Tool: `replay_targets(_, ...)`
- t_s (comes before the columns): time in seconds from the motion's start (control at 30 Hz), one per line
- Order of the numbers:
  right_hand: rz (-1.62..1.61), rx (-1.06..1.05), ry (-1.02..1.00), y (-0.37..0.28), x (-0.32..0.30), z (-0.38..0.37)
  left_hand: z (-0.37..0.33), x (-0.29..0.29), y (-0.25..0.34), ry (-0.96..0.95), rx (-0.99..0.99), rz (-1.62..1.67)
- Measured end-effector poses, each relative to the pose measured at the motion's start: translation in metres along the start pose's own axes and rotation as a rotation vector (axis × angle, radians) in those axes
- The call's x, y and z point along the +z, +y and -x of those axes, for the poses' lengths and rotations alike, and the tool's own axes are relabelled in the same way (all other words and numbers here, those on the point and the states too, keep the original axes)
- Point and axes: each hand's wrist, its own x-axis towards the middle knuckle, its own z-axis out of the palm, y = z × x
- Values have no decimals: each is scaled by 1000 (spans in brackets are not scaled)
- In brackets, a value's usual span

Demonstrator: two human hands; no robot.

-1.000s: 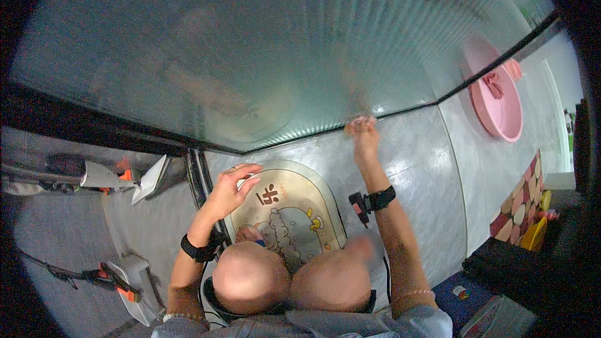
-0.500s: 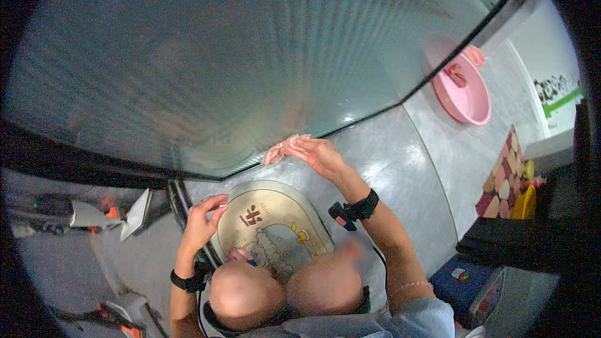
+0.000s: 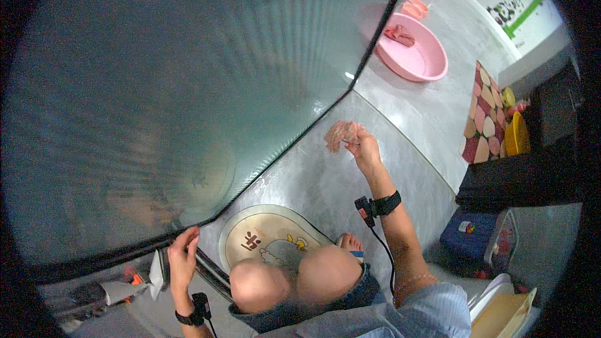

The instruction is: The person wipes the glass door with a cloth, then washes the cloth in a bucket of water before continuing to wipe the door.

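My right hand [image 3: 366, 150] pinches a crumpled pinkish cloth [image 3: 342, 136] and holds it out over the grey floor, apart from the ribbed glass panel [image 3: 206, 81]. The cloth looks damp and bunched. My left hand [image 3: 183, 253] holds nothing; its fingers reach forward by the panel's dark lower frame [image 3: 141, 244], and whether they touch it I cannot tell. Between the hands, in front of my bent knees, lies a cream mat [image 3: 236, 238] with a printed cartoon, partly hidden by my legs.
A pink basin [image 3: 432, 66] with a reddish cloth [image 3: 400, 35] inside stands at the far right, beside a smaller pink container [image 3: 414, 8]. A pebble-patterned mat [image 3: 485, 119] and a yellow item [image 3: 517, 134] lie at the right. Nearer is a dark blue bag [image 3: 466, 235].
My right hand has carried the cloth rightward, away from the glass panel's lower edge. My left hand has shifted left and down in the picture. The whole view has turned toward the right.
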Motion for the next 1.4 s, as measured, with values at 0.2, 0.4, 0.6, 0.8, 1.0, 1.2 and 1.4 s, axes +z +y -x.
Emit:
replay_targets(0.2, -20, -173, 82, -48, -27, 17, 16, -73, 86, 3, -35, -64)
replay_targets(0.4, -11, -132, 156, -98, -18, 54, 35, -132, 172, -93, -124, 58)
replay_targets(0.6, -144, -144, 69, -170, 12, 97, 41, -181, 243, -175, -153, 6)
replay_targets(0.8, -126, 69, 350, -229, 15, 140, 74, -233, 294, -207, -171, 90)
replay_targets(1.0, -268, 92, 288, -350, 29, 214, 103, -299, 355, -202, -183, -85)
replay_targets(1.2, -355, 98, 115, -372, -14, 234, 124, -369, 311, 14, -300, 36)
replay_targets(1.4, -338, 18, -7, -376, -46, 253, 130, -423, 323, 473, -149, 270)
